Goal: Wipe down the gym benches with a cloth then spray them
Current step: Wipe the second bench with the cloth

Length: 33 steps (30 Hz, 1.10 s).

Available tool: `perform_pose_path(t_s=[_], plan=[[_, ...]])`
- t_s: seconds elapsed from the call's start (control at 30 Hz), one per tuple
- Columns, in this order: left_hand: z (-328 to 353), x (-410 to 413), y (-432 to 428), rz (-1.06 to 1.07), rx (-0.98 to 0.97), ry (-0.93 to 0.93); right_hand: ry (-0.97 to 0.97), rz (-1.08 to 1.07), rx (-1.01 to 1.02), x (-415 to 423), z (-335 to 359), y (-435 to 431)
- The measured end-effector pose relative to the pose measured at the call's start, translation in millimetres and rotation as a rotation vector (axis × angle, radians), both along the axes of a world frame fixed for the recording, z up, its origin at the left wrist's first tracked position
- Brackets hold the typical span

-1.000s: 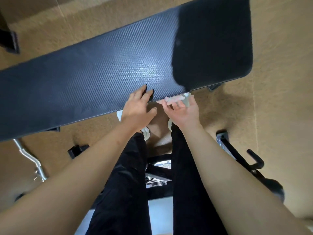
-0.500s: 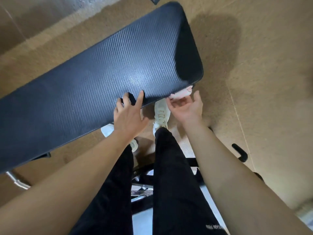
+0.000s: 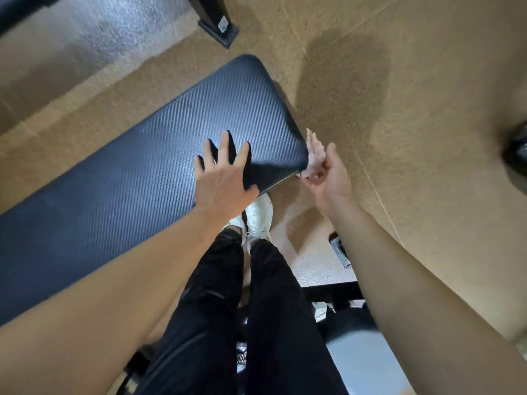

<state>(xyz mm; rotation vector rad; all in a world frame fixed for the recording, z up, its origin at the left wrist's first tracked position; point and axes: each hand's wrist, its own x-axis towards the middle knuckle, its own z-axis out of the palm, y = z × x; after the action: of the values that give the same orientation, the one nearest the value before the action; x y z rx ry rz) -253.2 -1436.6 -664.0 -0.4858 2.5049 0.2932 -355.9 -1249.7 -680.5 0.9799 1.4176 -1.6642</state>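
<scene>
A long black textured gym bench [image 3: 137,178] runs from lower left up to a rounded end at the upper middle. My left hand [image 3: 225,181] lies flat on the bench top near that end, fingers spread. My right hand [image 3: 328,181] grips a small pale pink cloth [image 3: 315,158], which is pressed against the bench's right end edge at its near corner. No spray bottle is in view.
Tan carpet floor [image 3: 399,109] surrounds the bench. A black machine foot [image 3: 219,27] stands beyond the bench end. My black-trousered legs and white shoes [image 3: 258,215] are below the bench edge. Black frame parts [image 3: 330,292] and a grey pad [image 3: 362,357] sit behind my legs.
My right hand slid the cloth along the bench's near edge to its right end corner. My left hand moved from the edge up onto the bench top. The view shifted right.
</scene>
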Motion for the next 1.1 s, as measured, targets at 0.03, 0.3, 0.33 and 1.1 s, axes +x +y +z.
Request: perform_pose_path(t_s=[0.03, 0.3, 0.33, 1.1], plan=[[-3, -5, -2, 0.007, -0.001, -0.019, 0.058, 0.134, 0.031, -7, 4, -2], [-12, 2, -20, -0.033, 0.029, 0.025, 0.546, 0.955, 0.307, -43, -2, -22], [-12, 2, -24, -0.041, 0.035, 0.026, 0.602, 1.018, 0.323, -46, 1, -28], [-14, 13, -55, 0.147, 0.133, -0.030, 1.029, 1.815, 0.360, -130, -2, -132]])
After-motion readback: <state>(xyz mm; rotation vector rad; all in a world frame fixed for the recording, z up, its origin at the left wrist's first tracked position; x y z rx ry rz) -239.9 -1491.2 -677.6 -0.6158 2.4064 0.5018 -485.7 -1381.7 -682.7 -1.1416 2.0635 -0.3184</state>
